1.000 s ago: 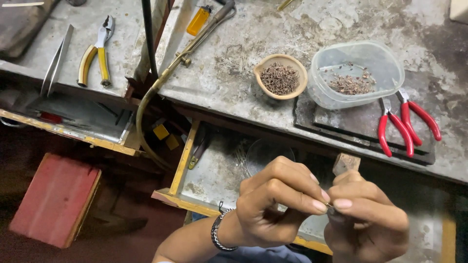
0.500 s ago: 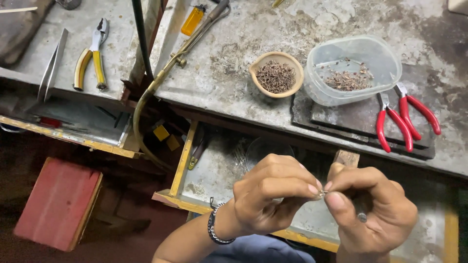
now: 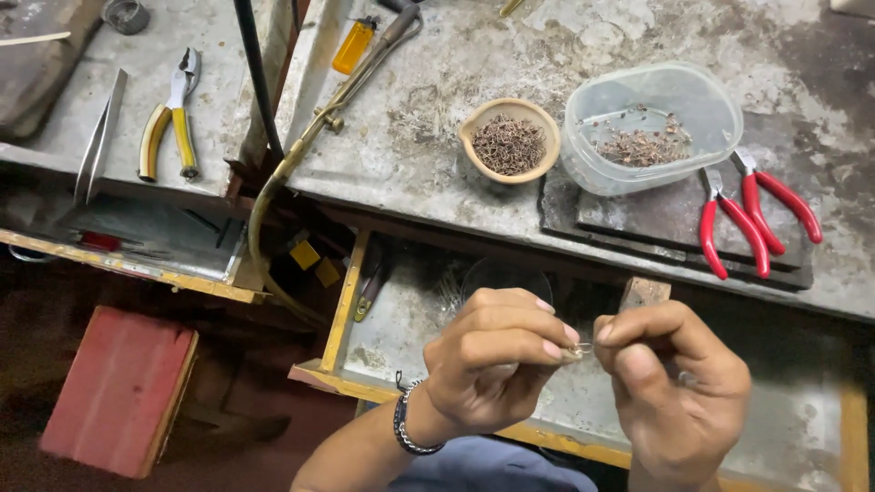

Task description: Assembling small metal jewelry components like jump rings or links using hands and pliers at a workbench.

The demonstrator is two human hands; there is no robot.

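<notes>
My left hand (image 3: pixel 492 360) and my right hand (image 3: pixel 673 378) meet fingertip to fingertip over an open wooden drawer (image 3: pixel 383 301). Both pinch a tiny metal piece (image 3: pixel 581 348) between thumb and forefinger; its shape is too small to tell. A beaded bracelet (image 3: pixel 406 428) circles my left wrist. Farther up the bench stand a small tan bowl (image 3: pixel 510 141) of dark metal bits and a clear plastic tub (image 3: pixel 652 126) with similar bits inside.
Red-handled pliers (image 3: pixel 747 219) lie on a dark slab at the right. Yellow-handled pliers (image 3: pixel 169 118) and tweezers (image 3: pixel 98 137) rest on the left bench. A brass torch (image 3: pixel 337 109) with hose and an orange lighter (image 3: pixel 354 46) sit nearby. A red block (image 3: pixel 118 387) is lower left.
My hands have drawn slightly apart, from overlapping to touching only at the fingertips, with the tiny piece now showing between them. The view has shifted a little.
</notes>
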